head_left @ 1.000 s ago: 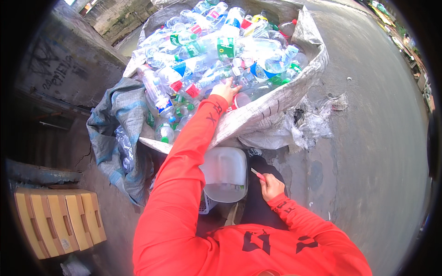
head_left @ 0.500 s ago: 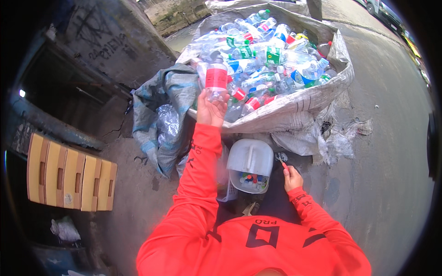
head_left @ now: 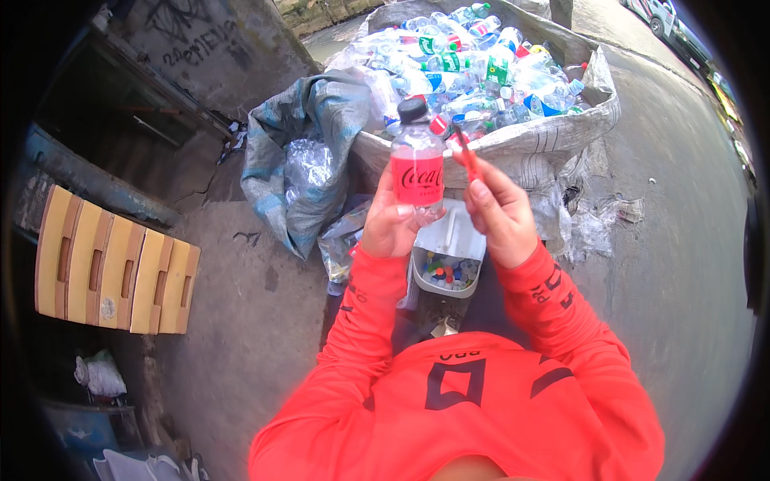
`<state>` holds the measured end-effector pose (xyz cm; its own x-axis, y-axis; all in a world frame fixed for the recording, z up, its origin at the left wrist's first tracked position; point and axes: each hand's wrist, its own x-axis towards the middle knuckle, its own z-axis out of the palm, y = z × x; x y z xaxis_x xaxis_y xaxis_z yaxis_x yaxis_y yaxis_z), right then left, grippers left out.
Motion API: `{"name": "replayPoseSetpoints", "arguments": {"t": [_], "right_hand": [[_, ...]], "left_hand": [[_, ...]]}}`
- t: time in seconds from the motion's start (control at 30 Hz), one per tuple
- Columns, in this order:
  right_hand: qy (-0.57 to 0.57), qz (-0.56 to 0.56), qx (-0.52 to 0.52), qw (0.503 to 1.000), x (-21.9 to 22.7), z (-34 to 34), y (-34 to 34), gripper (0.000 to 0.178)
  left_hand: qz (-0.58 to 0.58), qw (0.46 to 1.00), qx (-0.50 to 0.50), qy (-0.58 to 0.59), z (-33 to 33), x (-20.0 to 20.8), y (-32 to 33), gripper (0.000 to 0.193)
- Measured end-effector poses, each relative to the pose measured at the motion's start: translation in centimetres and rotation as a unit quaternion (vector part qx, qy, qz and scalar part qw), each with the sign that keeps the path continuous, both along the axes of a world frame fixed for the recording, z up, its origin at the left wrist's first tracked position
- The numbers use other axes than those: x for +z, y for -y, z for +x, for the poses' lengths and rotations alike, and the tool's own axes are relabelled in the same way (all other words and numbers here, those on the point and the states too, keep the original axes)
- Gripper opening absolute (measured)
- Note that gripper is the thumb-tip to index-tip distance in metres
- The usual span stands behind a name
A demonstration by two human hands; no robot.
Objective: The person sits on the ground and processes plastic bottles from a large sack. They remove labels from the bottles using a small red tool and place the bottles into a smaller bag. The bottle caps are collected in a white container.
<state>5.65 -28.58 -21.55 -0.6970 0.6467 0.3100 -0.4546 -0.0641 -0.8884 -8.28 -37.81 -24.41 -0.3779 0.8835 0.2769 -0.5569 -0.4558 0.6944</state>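
Note:
My left hand [head_left: 387, 226] is wrapped round a clear plastic bottle [head_left: 418, 178] with a black cap and a red label, held upright in front of me. Close by on its right, my right hand [head_left: 505, 212] grips a small knife [head_left: 470, 164] by its red handle, the thin dark blade pointing up. The blade is apart from the bottle. Below both hands stands a whitish plastic container [head_left: 449, 290], its front opening showing several loose coloured caps [head_left: 447, 271].
A big white woven sack [head_left: 569, 128] full of plastic bottles [head_left: 465, 72] stands ahead. Left of it is a grey-blue sack [head_left: 269, 172] with clear plastic inside. Wooden drawer-like crates [head_left: 116, 268] stand at the left by a wall. Parked vehicles [head_left: 682, 36] show at the far right.
My left hand has drawn the bottle back from the sack's edge toward me. My right hand has risen from beside the container, bringing the knife up near the bottle.

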Motion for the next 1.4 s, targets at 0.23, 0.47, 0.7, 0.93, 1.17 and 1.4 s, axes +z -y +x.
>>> {"name": "replayPoseSetpoints", "arguments": {"t": [0.23,0.47,0.7,0.93,1.17,1.4], "right_hand": [[0.148,0.228,0.014,0.962,3.7,-2.1,-4.7,0.035],[0.193,0.312,0.016,0.93,4.7,-1.4,-3.0,0.03],[0.146,0.414,-0.164,0.883,2.8,-1.3,-0.9,0.025],[0.097,-0.142,0.096,0.98,-1.7,-2.3,-1.4,0.028],[0.3,0.023,-0.036,0.953,-9.7,-1.2,-6.6,0.028],[0.63,0.136,0.09,0.759,-32.3,-3.0,-3.1,0.038]], "left_hand": [[-0.143,0.881,0.226,-0.391,-1.5,-0.9,3.3,0.072],[-0.136,0.813,0.307,-0.475,0.4,1.7,4.7,0.067],[-0.133,0.771,0.401,-0.477,0.4,-0.1,3.9,0.067],[-0.077,0.574,0.528,-0.622,-0.8,-0.4,3.2,0.066],[-0.248,0.46,0.564,-0.64,-10.3,-7.0,8.5,0.062],[-0.273,0.892,0.356,-0.046,-9.3,-13.5,13.1,0.049]]}}
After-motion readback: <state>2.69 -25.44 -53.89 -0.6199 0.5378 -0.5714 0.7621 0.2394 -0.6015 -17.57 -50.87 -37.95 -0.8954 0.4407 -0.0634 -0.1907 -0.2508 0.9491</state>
